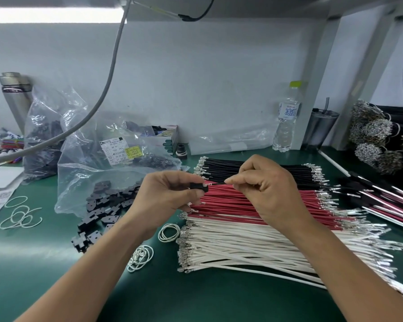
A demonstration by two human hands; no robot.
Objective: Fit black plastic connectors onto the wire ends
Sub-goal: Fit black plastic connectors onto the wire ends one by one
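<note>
Head view | left hand [170, 196] grips black connector [197, 185] | right hand [263, 189] pinches black wire [216, 183] | terminal at connector opening.

An assembly workstation in a wire-harness workshop is indicated. A green bench mat [44, 270] is seen, with sorted wire bundles [254, 228] at centre right, bagged black connectors [107, 205] at left, and finished harnesses [382, 201] stacked at right.

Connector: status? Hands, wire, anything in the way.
Left hand grips connector. Right hand pinches black wire, metal tip at the connector's opening. Seating not visible. Nothing between the hands; wire piles lie beneath.
</note>
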